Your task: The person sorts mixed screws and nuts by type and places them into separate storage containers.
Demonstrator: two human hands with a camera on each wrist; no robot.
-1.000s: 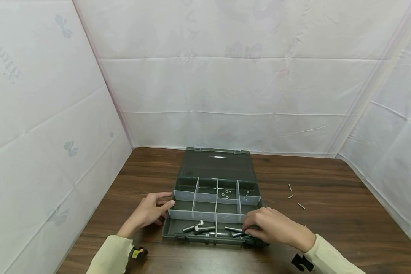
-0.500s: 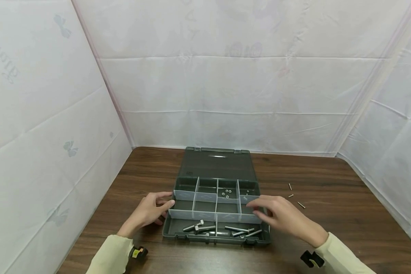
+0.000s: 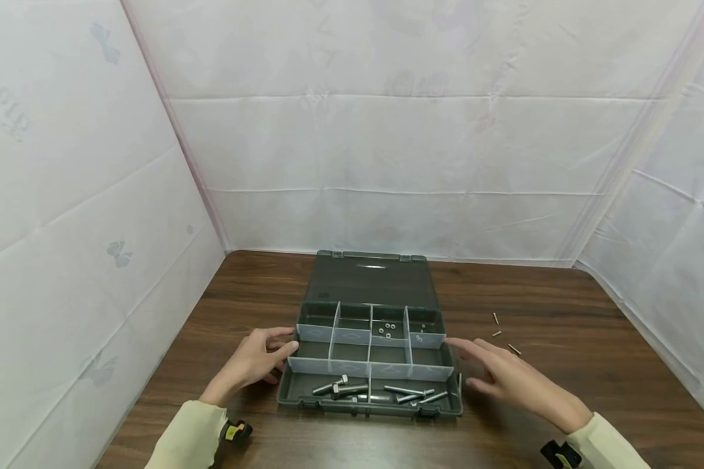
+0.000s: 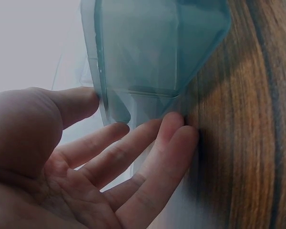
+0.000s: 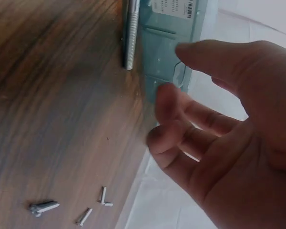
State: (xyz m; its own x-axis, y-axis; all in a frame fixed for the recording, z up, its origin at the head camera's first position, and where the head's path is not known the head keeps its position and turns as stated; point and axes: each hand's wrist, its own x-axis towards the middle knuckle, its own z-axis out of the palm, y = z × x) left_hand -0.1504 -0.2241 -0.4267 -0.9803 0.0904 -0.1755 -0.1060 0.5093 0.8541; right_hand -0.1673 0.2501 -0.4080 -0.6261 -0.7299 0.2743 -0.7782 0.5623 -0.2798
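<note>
A dark translucent compartment box (image 3: 296,391) lies with its lid (image 3: 372,280) laid back. My left hand (image 3: 255,357) rests at its left side; in the left wrist view the thumb touches the rim and the fingers lie against the wall, fairly straight. Beside the right wall, my right hand (image 3: 507,374) has loosely bent fingers and nothing in its grasp. Thick bolts (image 3: 350,390) lie in the front left compartment, longer bolts (image 3: 407,391) in the front right. A loose bolt (image 5: 131,38) lies on the table along the box's right side, near the right hand.
Small nuts (image 3: 388,335) sit in a back compartment, with tinier pieces (image 3: 420,337) in the back right one. Several small screws (image 3: 514,349) lie on the wooden table (image 3: 586,326) to the right. White sheeting (image 3: 387,143) walls the table at the back and sides.
My right hand has left the bolts in the front right compartment, rising and moving right, out past the box's right wall. My left hand has stayed in place.
</note>
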